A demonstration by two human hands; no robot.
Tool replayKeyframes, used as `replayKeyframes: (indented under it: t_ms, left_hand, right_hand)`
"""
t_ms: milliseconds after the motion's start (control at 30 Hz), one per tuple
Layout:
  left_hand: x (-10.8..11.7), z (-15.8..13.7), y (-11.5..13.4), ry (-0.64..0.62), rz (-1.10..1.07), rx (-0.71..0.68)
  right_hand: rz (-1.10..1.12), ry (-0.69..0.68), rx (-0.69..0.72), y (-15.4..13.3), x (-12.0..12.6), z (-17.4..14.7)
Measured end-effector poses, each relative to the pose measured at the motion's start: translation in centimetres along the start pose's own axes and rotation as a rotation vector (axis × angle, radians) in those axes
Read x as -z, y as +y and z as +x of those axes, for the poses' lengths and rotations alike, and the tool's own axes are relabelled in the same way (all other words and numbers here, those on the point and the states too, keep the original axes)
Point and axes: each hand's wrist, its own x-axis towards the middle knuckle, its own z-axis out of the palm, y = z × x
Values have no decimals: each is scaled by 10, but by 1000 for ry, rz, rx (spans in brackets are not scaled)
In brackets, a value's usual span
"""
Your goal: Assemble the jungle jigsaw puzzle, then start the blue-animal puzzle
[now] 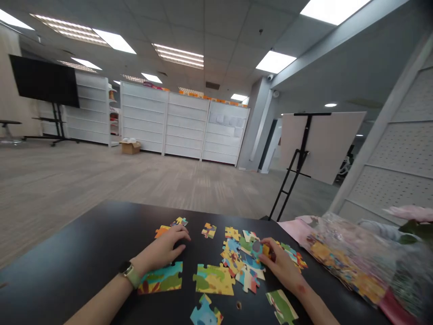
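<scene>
Right hand [280,264], fingers grasping a puzzle piece [257,249] by its edge, seemingly keeping the picture visible; left hand [165,246], fingers loosely parted.

Dark table [88,253]: overlapping heap of puzzle pieces [232,262] right of middle, two wide puzzle sections [214,280] to its left, one lone piece [209,230] beyond them, clear plastic [353,241] along right side.
</scene>
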Motion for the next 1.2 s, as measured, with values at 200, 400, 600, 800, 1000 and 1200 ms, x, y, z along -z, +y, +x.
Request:
replayKeyframes:
  t_ms: [200,400,600,800,1000,1200]
  left_hand:
    - [23,0,-5,34,52,107]
    - [45,-7,-16,-173,-6,225]
    - [42,-13,-17,-415,-92,302]
    - [29,-6,4,-462,-172,236]
    - [15,-3,21,-264,-182,81]
    - [13,-1,33,-121,-264,95]
  right_hand:
    - [-20,230,20,19,3,8]
    - [40,285,-29,27,1,9]
    - [173,305,-78,32,-4,9]
    - [310,256,-130,23,-2,12]
    - [329,144,2,-60,-22,20]
    - [463,-203,169,-167,-78,25]
